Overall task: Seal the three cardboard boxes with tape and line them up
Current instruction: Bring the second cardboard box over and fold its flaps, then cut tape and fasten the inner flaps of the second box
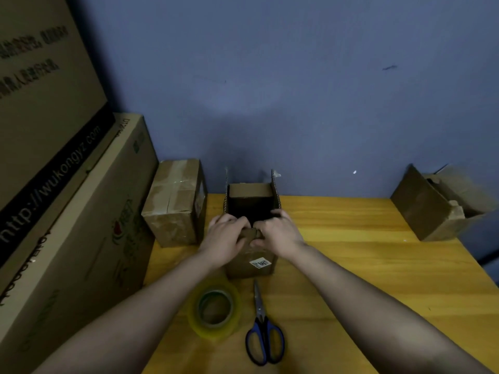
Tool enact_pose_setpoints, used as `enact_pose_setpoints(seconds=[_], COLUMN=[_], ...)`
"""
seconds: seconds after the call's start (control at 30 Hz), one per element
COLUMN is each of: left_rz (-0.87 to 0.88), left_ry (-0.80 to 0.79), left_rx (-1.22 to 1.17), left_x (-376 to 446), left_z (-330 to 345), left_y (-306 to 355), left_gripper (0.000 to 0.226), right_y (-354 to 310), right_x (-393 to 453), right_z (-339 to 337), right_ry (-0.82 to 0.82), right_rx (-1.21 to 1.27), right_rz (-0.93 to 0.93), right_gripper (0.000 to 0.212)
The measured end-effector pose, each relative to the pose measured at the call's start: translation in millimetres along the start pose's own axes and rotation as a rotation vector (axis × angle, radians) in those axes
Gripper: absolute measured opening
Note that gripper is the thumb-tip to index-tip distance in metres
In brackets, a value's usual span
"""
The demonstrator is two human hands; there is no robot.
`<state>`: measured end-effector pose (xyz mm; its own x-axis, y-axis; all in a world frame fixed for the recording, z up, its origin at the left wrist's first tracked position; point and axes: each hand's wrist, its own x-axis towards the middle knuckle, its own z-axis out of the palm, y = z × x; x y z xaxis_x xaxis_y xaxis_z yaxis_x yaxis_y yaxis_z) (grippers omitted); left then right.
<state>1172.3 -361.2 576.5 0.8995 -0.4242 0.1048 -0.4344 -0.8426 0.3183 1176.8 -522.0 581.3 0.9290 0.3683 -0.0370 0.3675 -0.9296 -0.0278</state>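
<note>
**Flap could spring back up**

On the left we see the taped box (175, 201), shut, contents hidden. In the middle, our left hand (225, 236) and right hand (278, 232) curl round the near flap of the open box (251, 238); its inside looks dark, maybe empty. Let go early and that flap pops up. Tape roll (214, 311) and scissors (264, 333) wait nearby. Far right, the third box (432, 209) lies tipped, unsealed.

Right tabletop (364, 265) free — tape roll (214, 311), scissors (263, 333) block front.
</note>
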Motion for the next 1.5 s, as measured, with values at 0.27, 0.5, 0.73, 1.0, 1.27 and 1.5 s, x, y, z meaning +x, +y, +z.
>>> enact_pose_setpoints(seconds=[0.27,0.5,0.73,1.0,1.27,1.5], left_rz=[-0.033,-0.066,0.001,0.288,-0.004,-0.082], left_ry=[0.038,0.065,0.103,0.299,-0.494,-0.574], left_rx=[0.189,0.182,0.272,0.129,0.242,0.404], left_x=[2,1,-8,-71,-132,-131], left_z=[9,12,14,34,87,112], left_y=[-9,-13,-13,-19,-33,-25], left_gripper=[0.029,0.039,0.069,0.059,0.063,0.051], right_y=[13,13,11,-12,-54,-76], right_x=[2,4,-3,-48,-77,-88], right_z=[-1,-2,6,32,112,143], right_ry=[0.012,0.008,0.084,0.650,0.041,-0.215], right_rx=[0.033,0.010,-0.146,0.157,0.553,0.556], right_rz=[0.001,0.097,0.065,-0.119,0.306,0.257], right_gripper=[0.041,0.039,0.063,0.026,0.021,0.037])
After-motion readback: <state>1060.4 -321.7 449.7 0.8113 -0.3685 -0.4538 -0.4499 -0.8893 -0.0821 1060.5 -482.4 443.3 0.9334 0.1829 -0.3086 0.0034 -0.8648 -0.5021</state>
